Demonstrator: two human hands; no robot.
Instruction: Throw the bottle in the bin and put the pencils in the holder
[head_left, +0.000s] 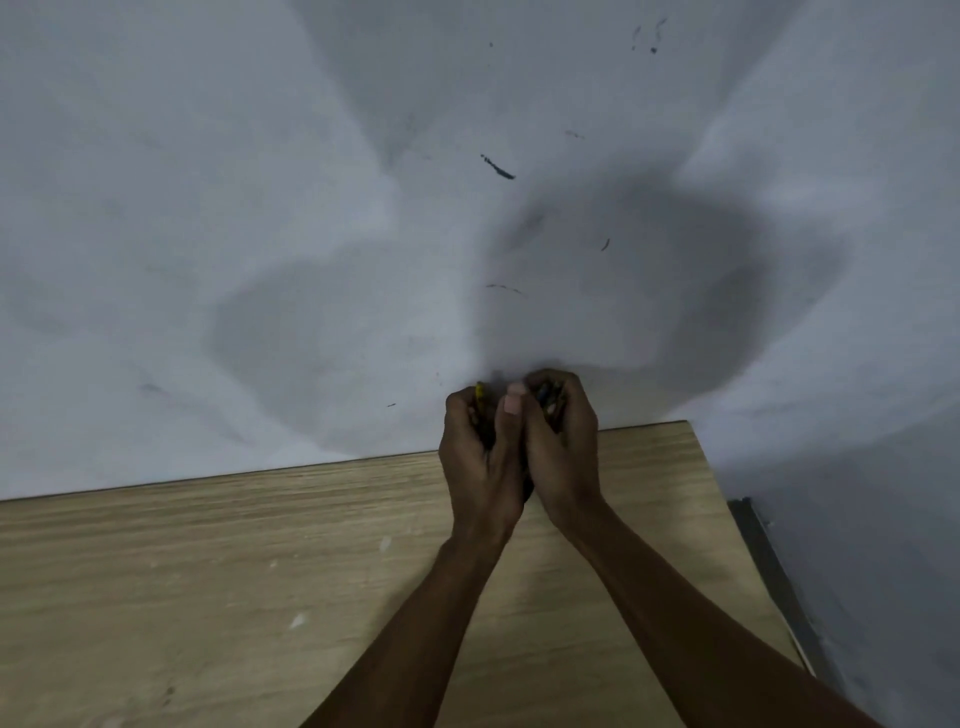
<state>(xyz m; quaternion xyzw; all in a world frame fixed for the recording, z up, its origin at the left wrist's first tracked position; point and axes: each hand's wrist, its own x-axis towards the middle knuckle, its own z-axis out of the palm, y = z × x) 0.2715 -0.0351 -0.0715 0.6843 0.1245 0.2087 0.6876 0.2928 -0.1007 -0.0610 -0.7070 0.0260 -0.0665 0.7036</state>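
Two bare forearms are seen entering from the lower right of the frame and meeting just right of centre, at the far edge of a wooden table (208, 571). The left hand (480, 457) and the right hand (561, 452) are pressed together side by side, fingers curled inward, with a bundle of pencils (545, 400) clasped between them. Only small parts of the bundle are exposed: a yellow tip (479, 391) is noted above the curled fingers of the left hand, and several darker ends are visible inside the curl of the right hand. The number of pencils cannot be determined, as most of their length is hidden by the palms. One thumb (511, 402) is observed upright at the centre of the clasp, its nail facing the camera; to which hand it belongs cannot be told. The hands are positioned over the table's back edge, where the table meets a pale grey wall (260, 182). The wall occupies the upper two thirds of the frame and bears several dark scuff marks (498, 167) in the upper centre, together with broad soft shadows. The table surface shows light wood grain with a few small pale spots. A dark strip (769, 566) is recorded at the lower right, beside the table's right edge.
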